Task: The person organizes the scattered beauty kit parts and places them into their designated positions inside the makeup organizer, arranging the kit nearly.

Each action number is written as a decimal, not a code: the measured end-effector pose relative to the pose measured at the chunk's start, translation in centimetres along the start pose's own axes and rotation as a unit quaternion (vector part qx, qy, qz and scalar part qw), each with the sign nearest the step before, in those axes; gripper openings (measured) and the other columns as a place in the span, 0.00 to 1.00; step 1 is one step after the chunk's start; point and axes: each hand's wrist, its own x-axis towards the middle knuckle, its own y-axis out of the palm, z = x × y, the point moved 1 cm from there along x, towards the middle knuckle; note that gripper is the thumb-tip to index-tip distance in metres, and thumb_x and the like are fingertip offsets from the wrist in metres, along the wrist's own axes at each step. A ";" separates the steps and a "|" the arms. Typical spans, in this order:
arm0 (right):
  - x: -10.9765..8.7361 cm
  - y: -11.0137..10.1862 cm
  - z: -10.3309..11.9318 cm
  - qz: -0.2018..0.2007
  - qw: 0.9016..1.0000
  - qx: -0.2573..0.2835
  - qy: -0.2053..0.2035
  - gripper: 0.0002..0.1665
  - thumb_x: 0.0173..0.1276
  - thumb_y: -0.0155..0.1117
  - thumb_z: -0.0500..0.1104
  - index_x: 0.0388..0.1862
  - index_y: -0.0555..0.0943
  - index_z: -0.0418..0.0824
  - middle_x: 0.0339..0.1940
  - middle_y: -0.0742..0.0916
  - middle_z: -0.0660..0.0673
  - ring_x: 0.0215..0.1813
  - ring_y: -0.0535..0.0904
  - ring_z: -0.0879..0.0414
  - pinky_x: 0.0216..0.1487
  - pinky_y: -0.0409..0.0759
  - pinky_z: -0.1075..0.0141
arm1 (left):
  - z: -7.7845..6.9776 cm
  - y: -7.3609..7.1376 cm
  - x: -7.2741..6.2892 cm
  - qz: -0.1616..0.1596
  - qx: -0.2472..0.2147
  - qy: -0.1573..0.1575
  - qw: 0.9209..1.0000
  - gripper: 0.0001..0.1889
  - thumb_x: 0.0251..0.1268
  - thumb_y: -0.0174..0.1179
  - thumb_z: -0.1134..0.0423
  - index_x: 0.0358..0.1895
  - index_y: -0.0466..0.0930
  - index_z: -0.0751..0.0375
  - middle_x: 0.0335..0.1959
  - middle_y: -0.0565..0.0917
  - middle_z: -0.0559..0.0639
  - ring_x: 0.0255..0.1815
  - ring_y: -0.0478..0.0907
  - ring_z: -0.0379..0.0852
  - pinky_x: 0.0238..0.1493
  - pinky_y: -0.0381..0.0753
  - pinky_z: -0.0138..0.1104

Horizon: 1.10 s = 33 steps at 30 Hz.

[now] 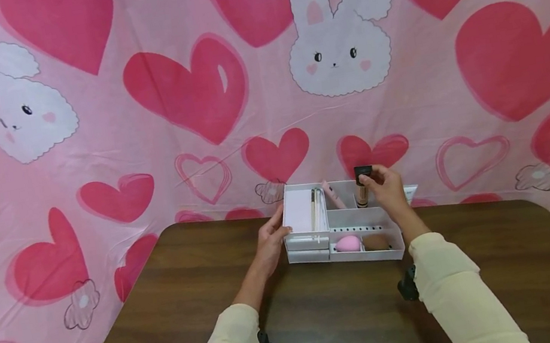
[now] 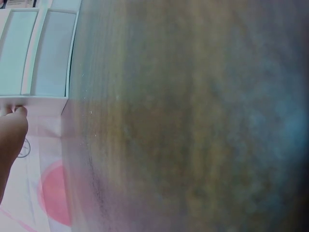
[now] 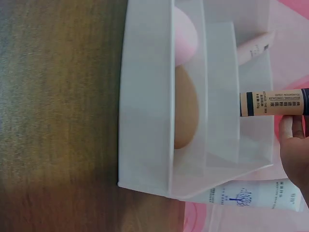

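Note:
A white desktop organizer (image 1: 371, 254) stands on the wooden table. My left hand (image 1: 268, 244) rests against its left side, thumb at the top edge; in the left wrist view, fingertips touch the side wall. My right hand (image 1: 389, 192) pinches a beige foundation tube (image 3: 273, 102) by its black cap. The tube hangs upright over the rear compartment, its lower end at the divider in the right wrist view. A pink tube (image 1: 333, 195) leans in that compartment. Lower in front sit a pink makeup sponge (image 1: 348, 243) and a brown sponge-like item (image 1: 376, 242).
Slim brushes (image 1: 316, 208) lie on the organizer's left top, above two drawers (image 1: 309, 255). A white printed tube (image 3: 251, 195) stands outside its right end. Behind the table (image 1: 332, 319) hangs a pink heart-patterned cloth (image 1: 275, 105).

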 end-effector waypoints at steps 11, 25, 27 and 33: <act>-0.8 0.1 -2.0 0.006 0.999 -0.028 0.039 0.18 0.71 0.64 0.34 0.53 0.78 0.20 0.42 0.89 0.44 0.38 0.79 0.77 0.43 0.76 0.85 | 0.0 0.1 0.0 -0.002 0.001 0.001 1.000 0.36 0.64 0.48 0.77 0.78 0.52 0.73 0.83 0.52 0.64 0.77 0.56 0.53 0.57 0.72 0.18; -1.3 -0.1 -2.9 0.018 0.996 -0.060 0.059 0.18 0.73 0.63 0.35 0.55 0.78 0.22 0.52 0.85 0.26 0.37 0.74 0.81 0.42 0.74 0.87 | -0.2 0.0 0.0 -0.006 0.008 -0.001 1.000 0.37 0.64 0.49 0.76 0.78 0.53 0.73 0.83 0.51 0.65 0.80 0.53 0.55 0.59 0.70 0.17; -1.3 -0.1 -3.0 0.020 0.997 -0.055 0.060 0.18 0.72 0.63 0.34 0.55 0.78 0.21 0.50 0.87 0.30 0.36 0.75 0.80 0.42 0.75 0.87 | 0.0 0.0 0.0 -0.006 0.006 -0.001 1.000 0.37 0.64 0.48 0.77 0.78 0.52 0.74 0.83 0.52 0.65 0.80 0.53 0.54 0.59 0.70 0.17; -1.3 -0.2 -3.0 0.017 0.998 -0.034 0.052 0.17 0.71 0.64 0.33 0.52 0.78 0.20 0.44 0.89 0.37 0.35 0.77 0.79 0.41 0.77 0.84 | 0.2 0.0 0.2 -0.001 -0.002 0.005 1.000 0.37 0.63 0.47 0.78 0.78 0.51 0.75 0.82 0.52 0.66 0.78 0.55 0.53 0.59 0.70 0.18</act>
